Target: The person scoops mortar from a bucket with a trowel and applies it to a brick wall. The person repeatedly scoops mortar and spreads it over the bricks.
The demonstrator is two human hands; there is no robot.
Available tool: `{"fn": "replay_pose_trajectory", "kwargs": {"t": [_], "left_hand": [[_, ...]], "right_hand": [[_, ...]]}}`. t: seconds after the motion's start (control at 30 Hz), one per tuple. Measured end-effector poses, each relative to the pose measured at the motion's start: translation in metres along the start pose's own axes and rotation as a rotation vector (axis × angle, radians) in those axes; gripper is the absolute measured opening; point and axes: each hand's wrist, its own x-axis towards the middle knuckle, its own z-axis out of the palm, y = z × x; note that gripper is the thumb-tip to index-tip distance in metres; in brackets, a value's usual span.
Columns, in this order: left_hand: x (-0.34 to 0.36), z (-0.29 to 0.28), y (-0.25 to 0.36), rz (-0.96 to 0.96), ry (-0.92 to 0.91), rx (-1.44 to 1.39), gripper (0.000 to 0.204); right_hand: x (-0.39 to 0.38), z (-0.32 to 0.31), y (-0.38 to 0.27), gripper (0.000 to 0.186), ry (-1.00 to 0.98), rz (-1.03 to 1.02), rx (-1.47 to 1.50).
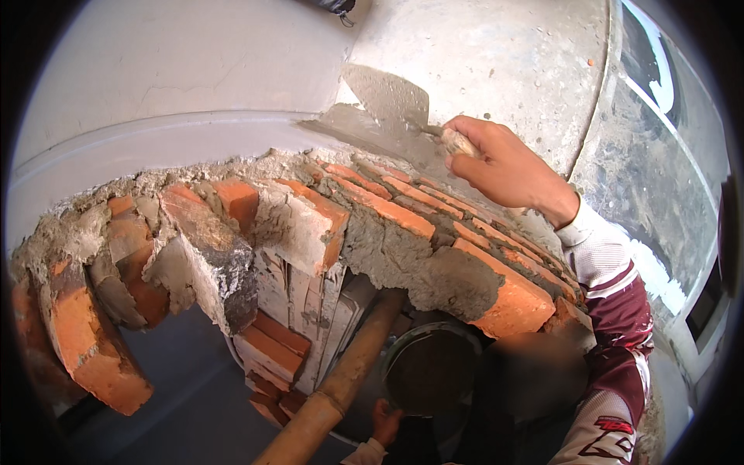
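Observation:
My right hand (504, 161) is closed around the handle of a pointing trowel (390, 94). The blade lies against the pale wall, above wet grey mortar (372, 133) spread along the corner. Just below runs a curved course of orange bricks (387, 205) with mortar in the joints. A thick lump of mortar (418, 275) hangs over the near brick edges. Far lower down, my left hand (384, 422), small and in shade, has its fingers curled at the rim of a round dark bucket (403, 332).
A bamboo pole (333, 395) slants up beside the bucket. Rough bricks (97, 349) jut out at the left, and more bricks (271, 349) are stacked below. A dark blurred shape (535, 376) sits right of the bucket. Framed panes (659, 147) with white smears stand at the right.

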Motion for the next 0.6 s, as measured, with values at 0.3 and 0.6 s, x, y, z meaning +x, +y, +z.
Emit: {"fn": "replay_pose_trajectory", "kwargs": {"t": [0.3,0.6], "left_hand": [[0.004,-0.003,-0.011,-0.012,0.002,0.033,0.040],[0.008,-0.011,-0.015,-0.027,-0.036,0.046,0.041]], "right_hand": [[0.016,0.019,0.011,0.040,-0.194,0.050,-0.210],[0.026,0.047,0.047,0.042,-0.281,0.090,-0.306]]}}
